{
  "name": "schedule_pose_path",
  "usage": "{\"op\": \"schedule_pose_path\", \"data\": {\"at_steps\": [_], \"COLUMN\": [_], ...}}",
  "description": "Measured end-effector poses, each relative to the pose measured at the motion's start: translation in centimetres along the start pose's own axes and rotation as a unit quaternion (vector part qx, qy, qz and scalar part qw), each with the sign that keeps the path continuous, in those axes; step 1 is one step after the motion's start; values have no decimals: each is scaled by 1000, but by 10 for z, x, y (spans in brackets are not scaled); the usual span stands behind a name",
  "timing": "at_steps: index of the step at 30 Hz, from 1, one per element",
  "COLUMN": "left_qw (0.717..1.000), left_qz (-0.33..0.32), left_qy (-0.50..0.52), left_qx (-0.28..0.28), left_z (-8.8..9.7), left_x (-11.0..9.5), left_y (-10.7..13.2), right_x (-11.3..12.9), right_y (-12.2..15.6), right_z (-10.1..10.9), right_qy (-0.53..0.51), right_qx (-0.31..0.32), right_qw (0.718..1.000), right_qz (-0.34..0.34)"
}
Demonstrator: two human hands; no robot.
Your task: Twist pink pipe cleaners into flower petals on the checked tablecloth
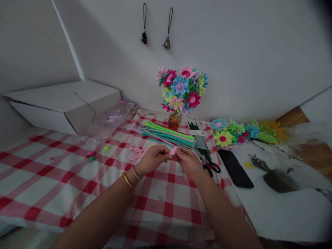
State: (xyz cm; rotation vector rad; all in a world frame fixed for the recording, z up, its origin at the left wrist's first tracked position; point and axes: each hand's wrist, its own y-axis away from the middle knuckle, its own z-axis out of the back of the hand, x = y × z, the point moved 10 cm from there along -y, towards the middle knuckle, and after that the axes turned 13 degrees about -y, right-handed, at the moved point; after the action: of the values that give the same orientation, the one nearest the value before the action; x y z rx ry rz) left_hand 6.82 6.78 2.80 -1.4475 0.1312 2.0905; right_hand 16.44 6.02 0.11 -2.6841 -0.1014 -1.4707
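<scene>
My left hand [153, 159] and my right hand [188, 162] meet above the red and white checked cloth [64, 173], fingers pinched together on a small pink pipe-cleaner piece [173, 151]. Just beyond them lies a bundle of green and teal pipe cleaners [168, 134]. Pink bent pieces [137, 152] rest on the cloth left of my left hand. A gold bangle and a pink band circle my left wrist.
A bouquet of pipe-cleaner flowers [181, 88] stands in a jar by the wall. Loose flowers [233, 133], a black phone [235, 168], scissors [211, 167] and a dark object [281, 180] lie right. A white box [62, 105] and clear bag [114, 119] sit left.
</scene>
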Motion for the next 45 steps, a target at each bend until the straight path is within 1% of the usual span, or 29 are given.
{"op": "schedule_pose_path", "data": {"at_steps": [5,8,13,16,20,22,25,27,30,34,36,38,40,43,45], "left_qw": [999,999,998,999,997,995,995,995,995,988,982,975,967,958,959], "left_qz": [-5,2,16,32,65,78,83,83,81,71,63,68,88,120,132], "left_qy": [-32,-39,-58,-33,42,52,39,34,59,134,177,211,237,257,245], "left_qx": [12,10,-17,-23,5,20,30,32,26,-10,-11,8,28,45,53], "left_z": [-5,-7,-1,3,0,-2,-3,-3,-2,6,6,3,-2,-7,-9], "left_x": [-2,1,5,10,22,27,29,27,22,14,10,9,13,20,24], "left_y": [1,1,-1,-2,-3,-3,-1,0,0,-1,-1,-1,0,2,3], "right_x": [1,8,22,28,26,25,22,19,15,12,11,11,11,8,4], "right_y": [1,4,9,10,8,8,8,8,8,7,7,8,9,10,10], "right_z": [-7,-11,-19,-21,-20,-19,-18,-18,-18,-19,-20,-20,-19,-22,-23], "right_qy": [32,88,213,278,328,350,378,374,324,215,180,177,193,228,268], "right_qx": [18,22,28,30,32,33,41,52,52,41,41,35,34,64,86], "right_qw": [999,995,974,955,941,934,924,925,944,976,983,984,981,971,959], "right_qz": [4,30,73,97,77,65,46,34,24,12,2,-2,-8,-19,-19]}}
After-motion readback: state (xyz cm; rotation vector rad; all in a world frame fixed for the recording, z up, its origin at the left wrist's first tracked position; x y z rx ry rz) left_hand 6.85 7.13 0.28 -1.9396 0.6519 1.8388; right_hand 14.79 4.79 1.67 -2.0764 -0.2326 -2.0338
